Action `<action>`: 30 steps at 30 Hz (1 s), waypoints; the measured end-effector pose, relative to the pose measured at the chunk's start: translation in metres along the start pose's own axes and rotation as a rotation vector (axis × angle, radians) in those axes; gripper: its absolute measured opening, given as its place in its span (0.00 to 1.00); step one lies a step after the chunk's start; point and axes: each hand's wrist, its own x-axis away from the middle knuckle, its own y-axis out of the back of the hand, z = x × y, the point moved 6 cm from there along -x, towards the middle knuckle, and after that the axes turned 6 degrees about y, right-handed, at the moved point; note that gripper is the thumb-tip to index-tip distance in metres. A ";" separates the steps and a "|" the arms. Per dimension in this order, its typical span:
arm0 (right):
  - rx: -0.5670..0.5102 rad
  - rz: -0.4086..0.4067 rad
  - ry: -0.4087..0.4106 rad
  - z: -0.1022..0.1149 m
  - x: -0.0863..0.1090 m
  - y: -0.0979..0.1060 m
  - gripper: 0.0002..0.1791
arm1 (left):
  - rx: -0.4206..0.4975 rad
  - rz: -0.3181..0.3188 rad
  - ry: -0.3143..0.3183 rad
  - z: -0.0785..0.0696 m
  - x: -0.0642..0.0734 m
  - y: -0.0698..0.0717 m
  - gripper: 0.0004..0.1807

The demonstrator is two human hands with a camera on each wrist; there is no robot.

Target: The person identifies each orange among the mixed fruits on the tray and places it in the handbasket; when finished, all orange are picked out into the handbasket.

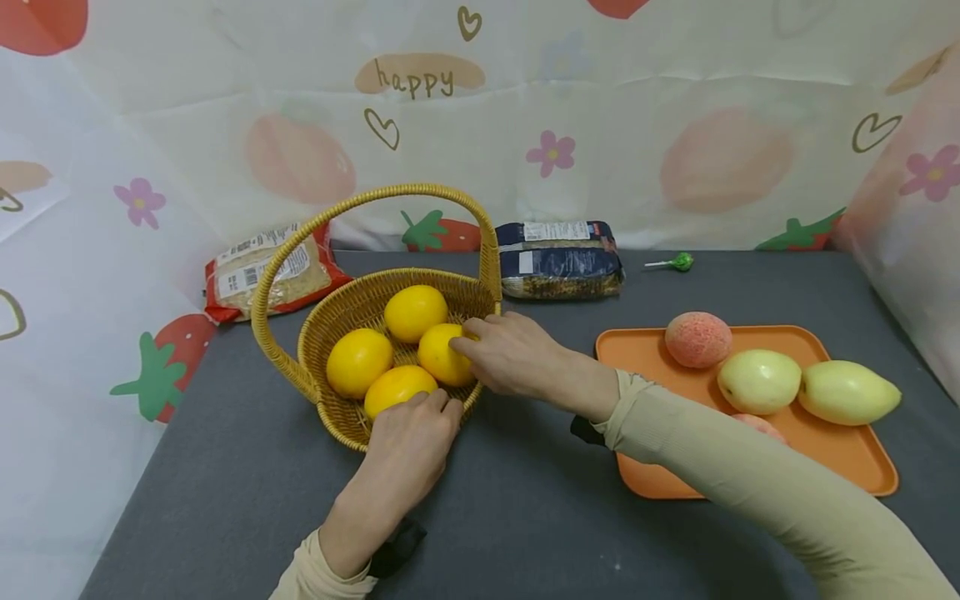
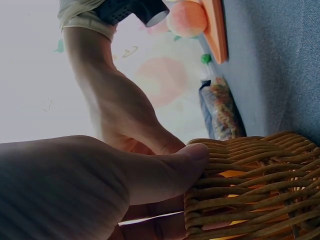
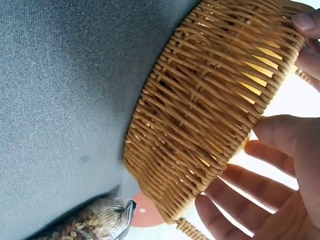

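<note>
A wicker basket (image 1: 339, 312) with a tall arched handle holds several smooth, oval yellow fruits (image 1: 360, 363). At its near rim, my left hand (image 1: 415, 446) pinches the wicker, thumb (image 2: 195, 152) outside and fingers over the inner side. My right hand (image 1: 517, 357) reaches over the right rim, its fingertips at the rightmost yellow fruit (image 1: 444, 357). In the right wrist view its fingers (image 3: 252, 185) are spread and fairly straight, the thumb tip close to the rim; that fruit is mostly hidden there behind the woven wall (image 3: 200, 110).
An orange tray (image 1: 652, 475) on the right carries pinkish-red fruits (image 1: 698, 339) and pale green ones (image 1: 759, 381), partly behind my right sleeve. Behind the basket lie a red-edged bag (image 1: 262, 271) and a dark blue package (image 1: 561, 260). A green lollipop (image 1: 681, 262) lies farther right.
</note>
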 end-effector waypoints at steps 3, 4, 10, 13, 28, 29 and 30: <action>-0.010 0.019 0.004 0.000 0.000 -0.001 0.13 | -0.002 -0.002 0.001 0.000 0.000 0.000 0.11; -0.014 0.030 0.002 -0.001 0.000 -0.001 0.13 | -0.003 -0.002 0.001 0.000 0.000 0.000 0.11; -0.021 0.066 -0.006 -0.001 0.001 -0.002 0.16 | -0.009 0.002 -0.002 0.000 0.000 -0.001 0.11; -0.019 0.066 -0.006 -0.001 0.001 -0.001 0.17 | -0.011 0.007 -0.001 0.000 0.000 -0.001 0.10; -0.013 0.061 -0.010 -0.001 0.001 -0.002 0.17 | -0.014 0.008 -0.001 -0.001 0.000 0.000 0.09; -0.014 0.061 -0.010 -0.001 0.001 -0.002 0.17 | -0.015 0.006 -0.002 -0.001 0.000 0.001 0.09; -0.014 0.061 -0.010 -0.002 0.001 -0.002 0.17 | -0.015 0.005 -0.003 -0.001 0.000 0.001 0.09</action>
